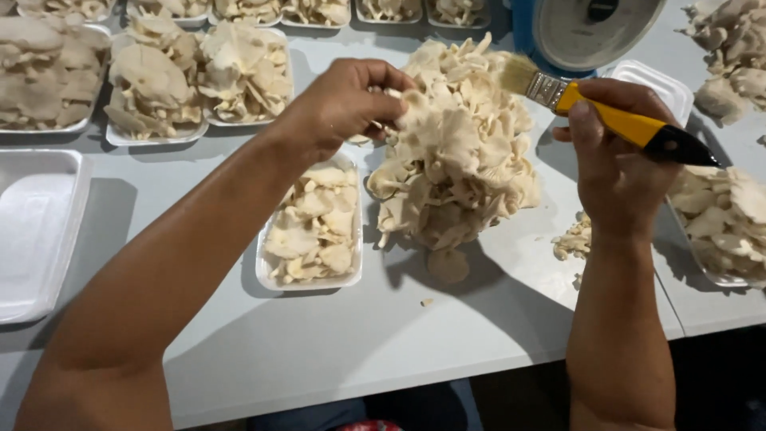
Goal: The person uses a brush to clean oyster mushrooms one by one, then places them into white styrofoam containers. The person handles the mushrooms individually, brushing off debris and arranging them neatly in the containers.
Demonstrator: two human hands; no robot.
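Soft, crumbly mushroom clump [455, 160] mid-table is pinched by left hand [343, 104] at its top edge, brush [606, 116] gripped in right hand [618, 168]; best held gently near the stems.

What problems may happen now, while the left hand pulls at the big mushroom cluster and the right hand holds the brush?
1. The left hand grips the mushroom cluster at its top; the thin caps may tear or crumble, as the crumbs on the table suggest.
2. The cluster leans beside the half-filled tray; loose pieces may fall outside it.
3. The brush in the right hand points its bristles at the caps; hard strokes could bruise them.
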